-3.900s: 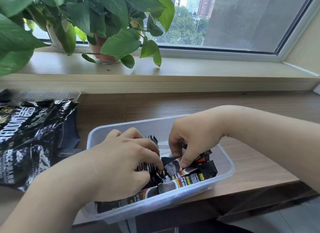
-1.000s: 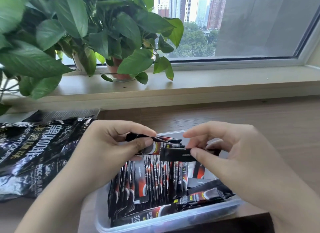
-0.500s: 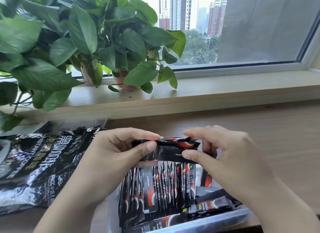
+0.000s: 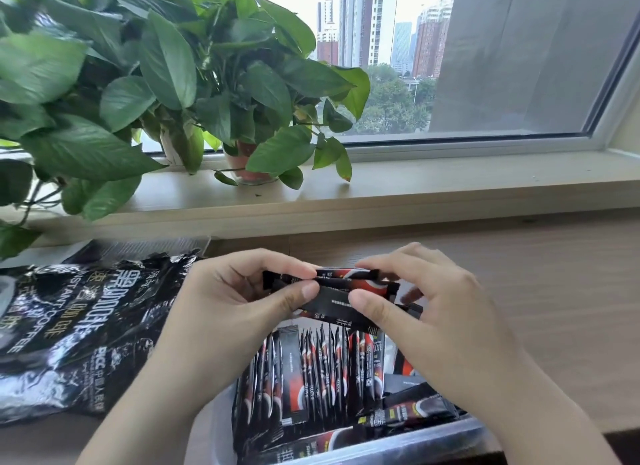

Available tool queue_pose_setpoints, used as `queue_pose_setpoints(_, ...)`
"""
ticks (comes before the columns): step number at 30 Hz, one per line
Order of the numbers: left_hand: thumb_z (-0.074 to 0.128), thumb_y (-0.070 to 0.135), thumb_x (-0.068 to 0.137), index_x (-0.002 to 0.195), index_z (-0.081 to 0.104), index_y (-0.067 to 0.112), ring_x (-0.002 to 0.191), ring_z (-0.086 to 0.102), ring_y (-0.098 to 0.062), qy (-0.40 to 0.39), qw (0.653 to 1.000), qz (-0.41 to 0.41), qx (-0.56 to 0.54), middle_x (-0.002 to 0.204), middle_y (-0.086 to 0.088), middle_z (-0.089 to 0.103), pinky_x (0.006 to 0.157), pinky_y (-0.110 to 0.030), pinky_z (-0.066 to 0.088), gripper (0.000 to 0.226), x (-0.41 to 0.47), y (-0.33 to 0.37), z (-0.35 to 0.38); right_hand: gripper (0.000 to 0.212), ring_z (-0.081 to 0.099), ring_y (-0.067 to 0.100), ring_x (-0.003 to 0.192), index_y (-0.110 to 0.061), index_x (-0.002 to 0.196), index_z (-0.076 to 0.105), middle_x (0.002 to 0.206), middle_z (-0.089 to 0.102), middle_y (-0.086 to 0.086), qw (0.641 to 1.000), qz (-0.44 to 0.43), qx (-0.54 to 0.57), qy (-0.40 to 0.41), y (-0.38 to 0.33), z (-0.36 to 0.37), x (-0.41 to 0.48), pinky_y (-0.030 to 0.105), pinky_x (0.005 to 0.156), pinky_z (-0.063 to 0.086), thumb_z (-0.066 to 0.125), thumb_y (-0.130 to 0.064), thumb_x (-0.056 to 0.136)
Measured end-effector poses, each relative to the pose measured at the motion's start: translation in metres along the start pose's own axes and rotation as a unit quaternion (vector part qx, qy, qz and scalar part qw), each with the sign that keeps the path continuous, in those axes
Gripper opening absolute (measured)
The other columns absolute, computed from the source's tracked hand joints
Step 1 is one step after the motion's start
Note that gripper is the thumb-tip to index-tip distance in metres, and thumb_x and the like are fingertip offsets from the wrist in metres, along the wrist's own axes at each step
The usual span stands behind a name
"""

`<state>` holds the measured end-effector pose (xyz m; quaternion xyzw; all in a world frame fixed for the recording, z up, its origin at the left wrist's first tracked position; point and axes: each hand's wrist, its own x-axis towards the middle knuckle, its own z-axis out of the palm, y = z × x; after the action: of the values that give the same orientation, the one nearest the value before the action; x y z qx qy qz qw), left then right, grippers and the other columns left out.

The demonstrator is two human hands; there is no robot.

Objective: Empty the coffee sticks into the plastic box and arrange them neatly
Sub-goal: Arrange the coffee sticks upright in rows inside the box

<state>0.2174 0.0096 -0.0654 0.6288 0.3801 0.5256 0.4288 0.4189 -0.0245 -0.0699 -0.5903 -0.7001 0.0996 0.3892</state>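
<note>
A small bundle of black-and-red coffee sticks [image 4: 337,291] is held level above the clear plastic box [image 4: 415,444]. My left hand [image 4: 221,309] pinches its left end between thumb and fingers, and my right hand [image 4: 436,312] pinches its right end. Below them, inside the box, a row of coffee sticks [image 4: 311,367] stands on edge side by side. A few loose sticks [image 4: 408,412] lie flat across the box's near right corner. The box's far wall is hidden behind my hands.
The crumpled black coffee bag [image 4: 69,329] lies on the wooden table [image 4: 554,309] left of the box. A leafy potted plant [image 4: 173,84] stands on the windowsill [image 4: 450,180] behind, its leaves hanging over the table's left side. The table's near edge runs under the box.
Both hands have lifted out of the box with a few sticks and now hold them level above it. A row of standing sticks has appeared in the box. The camera has tilted up.
</note>
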Motion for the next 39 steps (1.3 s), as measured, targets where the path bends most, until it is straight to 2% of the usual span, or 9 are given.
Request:
queue_pose_setpoints(5, 0.082, 0.012, 0.063, 0.077, 0.081, 0.014, 0.062, 0.067, -0.01, 0.037, 0.999, 0.018, -0.029, 0.073, -0.01, 0.077, 0.062, -0.019, 0.058, 0.014, 0.001, 0.004, 0.002, 0.051, 0.069, 0.001, 0.078, -0.048, 0.12, 0.053, 0.093, 0.071, -0.018, 0.976, 0.131, 0.17, -0.035, -0.014, 0.007, -0.002, 0.019, 0.073, 0.054, 0.048, -0.073, 0.076)
queue_pose_setpoints(9, 0.08, 0.014, 0.068, 0.079, 0.079, 0.019, 0.064, 0.069, -0.009, 0.028, 0.999, 0.032, -0.015, 0.078, -0.006, 0.078, 0.064, -0.021, 0.059, 0.012, 0.0, 0.002, 0.002, 0.056, 0.054, 0.015, 0.053, -0.015, 0.11, 0.062, 0.067, 0.065, 0.002, 0.847, 0.272, 0.456, -0.042, -0.032, 0.017, 0.002, 0.027, 0.047, 0.045, 0.06, -0.06, 0.077)
queue_pose_setpoints(11, 0.078, 0.015, 0.074, 0.086, 0.077, 0.021, 0.077, 0.074, -0.015, -0.005, 0.999, 0.025, -0.027, 0.088, -0.007, 0.078, 0.068, -0.026, 0.062, 0.014, 0.0, -0.002, 0.0, 0.049, 0.049, 0.014, 0.052, -0.01, 0.101, 0.065, 0.066, 0.061, 0.002, 0.831, 0.284, 0.478, -0.017, -0.034, 0.02, 0.004, 0.025, 0.047, 0.041, 0.061, -0.055, 0.082)
queue_pose_setpoints(18, 0.067, 0.03, 0.094, 0.097, 0.073, 0.025, 0.097, 0.074, -0.022, -0.108, 0.994, -0.029, 0.013, 0.103, -0.005, 0.076, 0.086, -0.035, 0.061, 0.009, 0.0, -0.005, -0.001, 0.024, 0.047, 0.012, 0.05, -0.015, 0.077, 0.067, 0.057, 0.054, 0.001, 0.861, 0.277, 0.423, 0.055, -0.026, 0.034, 0.006, 0.028, 0.05, 0.041, 0.069, -0.037, 0.087)
queue_pose_setpoints(22, 0.067, 0.036, 0.076, 0.09, 0.068, 0.014, 0.082, 0.078, -0.028, -0.116, 0.979, -0.153, -0.062, 0.089, -0.008, 0.073, 0.07, -0.033, 0.063, 0.026, 0.0, -0.001, -0.002, 0.017, 0.048, 0.012, 0.049, -0.018, 0.074, 0.07, 0.051, 0.055, -0.002, 0.89, 0.255, 0.376, 0.044, -0.024, 0.036, 0.007, 0.036, 0.059, 0.043, 0.071, -0.032, 0.084)
queue_pose_setpoints(28, 0.074, 0.022, 0.069, 0.09, 0.079, 0.009, 0.067, 0.069, -0.017, -0.093, 0.973, -0.189, -0.09, 0.082, -0.013, 0.074, 0.059, -0.021, 0.057, 0.025, 0.004, -0.003, -0.01, 0.023, 0.058, 0.012, 0.062, -0.013, 0.081, 0.072, 0.059, 0.064, -0.002, 0.882, 0.276, 0.382, 0.005, -0.02, 0.035, 0.008, 0.044, 0.081, 0.053, 0.069, -0.035, 0.087)
queue_pose_setpoints(32, 0.062, 0.003, 0.092, 0.092, 0.08, 0.006, 0.063, 0.068, -0.017, -0.096, 0.965, -0.217, -0.113, 0.078, -0.014, 0.074, 0.055, -0.022, 0.057, 0.017, 0.003, -0.001, -0.004, 0.024, 0.057, 0.013, 0.065, -0.021, 0.086, 0.073, 0.063, 0.064, -0.005, 0.895, 0.278, 0.349, 0.006, -0.021, 0.038, 0.007, 0.046, 0.08, 0.051, 0.059, -0.04, 0.094)
queue_pose_setpoints(36, 0.058, 0.025, 0.099, 0.09, 0.07, 0.012, 0.055, 0.061, -0.018, -0.093, 0.97, -0.203, -0.095, 0.068, -0.007, 0.067, 0.05, -0.025, 0.053, 0.02, -0.002, 0.001, 0.012, 0.02, 0.061, 0.013, 0.07, -0.039, 0.09, 0.068, 0.07, 0.07, -0.008, 0.916, 0.258, 0.304, 0.049, -0.023, 0.043, 0.008, 0.045, 0.077, 0.052, 0.05, -0.043, 0.098)
queue_pose_setpoints(39, 0.064, 0.032, 0.092, 0.072, 0.067, 0.02, 0.054, 0.059, -0.017, -0.059, 0.981, -0.167, -0.075, 0.064, -0.008, 0.066, 0.056, -0.027, 0.052, 0.023, -0.002, -0.001, 0.016, 0.03, 0.057, 0.012, 0.058, -0.03, 0.085, 0.066, 0.059, 0.064, -0.006, 0.918, 0.251, 0.305, 0.041, -0.029, 0.041, 0.009, 0.039, 0.066, 0.048, 0.048, -0.051, 0.096)
